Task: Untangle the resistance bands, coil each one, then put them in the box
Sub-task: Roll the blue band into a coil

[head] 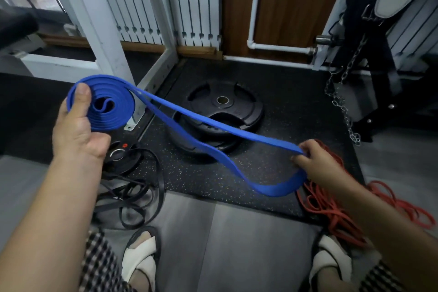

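Observation:
A blue resistance band [213, 130] is partly wound into a flat coil held up at the left. My left hand [78, 125] grips that coil, thumb across its rim. The band's free loop runs down to the right, where my right hand [315, 163] pinches it near its far end. On the floor at lower left lies a tangle of black bands [139, 199]. A heap of red bands [331, 208] lies at lower right, partly hidden by my right forearm. No box is in view.
Stacked black weight plates [222, 116] lie on the speckled rubber mat [272, 102] under the blue band. A white rack post [104, 38] stands behind the coil. A hanging chain [341, 102] and dark equipment stand at right. My sandalled feet [142, 253] are at the bottom.

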The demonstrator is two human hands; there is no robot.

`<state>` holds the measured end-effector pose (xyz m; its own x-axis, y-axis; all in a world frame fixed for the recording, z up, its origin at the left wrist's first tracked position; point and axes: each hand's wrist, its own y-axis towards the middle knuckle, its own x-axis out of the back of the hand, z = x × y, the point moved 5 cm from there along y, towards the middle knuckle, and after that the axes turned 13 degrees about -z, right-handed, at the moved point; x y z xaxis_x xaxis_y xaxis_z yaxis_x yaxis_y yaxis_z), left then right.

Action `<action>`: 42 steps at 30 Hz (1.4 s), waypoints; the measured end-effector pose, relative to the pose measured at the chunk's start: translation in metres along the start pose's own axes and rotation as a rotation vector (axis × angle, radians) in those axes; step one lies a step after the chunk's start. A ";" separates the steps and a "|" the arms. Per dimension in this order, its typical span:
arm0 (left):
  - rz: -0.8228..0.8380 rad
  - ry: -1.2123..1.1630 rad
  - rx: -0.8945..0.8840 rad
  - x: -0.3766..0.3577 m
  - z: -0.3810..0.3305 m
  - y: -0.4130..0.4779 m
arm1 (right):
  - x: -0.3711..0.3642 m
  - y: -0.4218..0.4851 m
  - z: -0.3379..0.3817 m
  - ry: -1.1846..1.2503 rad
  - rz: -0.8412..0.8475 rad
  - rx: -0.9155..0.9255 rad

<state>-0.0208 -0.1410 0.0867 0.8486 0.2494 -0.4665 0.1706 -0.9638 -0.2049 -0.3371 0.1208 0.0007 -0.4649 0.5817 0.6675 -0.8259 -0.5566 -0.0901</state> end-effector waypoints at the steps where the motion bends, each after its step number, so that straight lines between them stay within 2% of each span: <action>1: 0.012 0.000 -0.003 -0.004 0.002 -0.001 | 0.000 -0.001 -0.006 0.186 0.024 -0.121; 3: 0.030 0.017 -0.005 -0.010 0.008 -0.003 | 0.001 -0.001 -0.017 0.397 0.070 -0.242; 6: 0.027 0.028 -0.002 -0.014 0.015 -0.005 | 0.011 0.002 -0.029 0.298 0.059 -0.184; 9: 0.084 0.099 -0.080 -0.024 0.014 -0.018 | 0.016 0.007 -0.031 -0.197 0.136 0.033; 12: 0.268 0.187 -0.162 -0.043 0.013 -0.042 | 0.006 -0.004 -0.033 -0.718 0.316 0.143; 15: 0.466 0.325 -0.122 -0.057 0.023 -0.068 | 0.000 -0.015 -0.019 -0.907 0.345 0.214; 17: 0.578 0.448 -0.077 -0.063 0.038 -0.086 | -0.005 -0.019 0.006 -0.723 0.263 0.271; 18: 0.635 0.518 -0.073 -0.064 0.048 -0.096 | -0.010 -0.023 0.023 -0.494 0.246 0.269; 20: 0.726 0.636 -0.084 -0.067 0.069 -0.116 | -0.021 -0.036 0.063 0.094 0.303 0.217; 21: 0.757 0.673 -0.083 -0.067 0.078 -0.123 | -0.026 -0.041 0.079 0.306 0.345 0.199; 23: 0.797 0.713 -0.071 -0.068 0.089 -0.130 | -0.035 -0.044 0.097 0.489 0.393 0.194; 27: 0.779 0.644 0.014 -0.070 0.082 -0.125 | -0.031 -0.038 0.113 0.598 0.366 0.206; 33: 0.748 0.479 0.099 -0.072 0.073 -0.122 | -0.033 -0.036 0.122 0.755 0.461 0.174; 38: 0.558 0.223 0.186 -0.071 0.070 -0.112 | -0.042 -0.033 0.121 0.809 0.413 0.149; 42: 0.469 0.092 0.231 -0.071 0.073 -0.111 | -0.046 -0.033 0.126 0.862 0.343 0.139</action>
<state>-0.1369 -0.0448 0.0797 0.8496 -0.2227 -0.4781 -0.3435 -0.9215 -0.1813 -0.2487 0.0379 0.0659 -0.7979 0.5805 -0.1627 -0.5802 -0.8127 -0.0542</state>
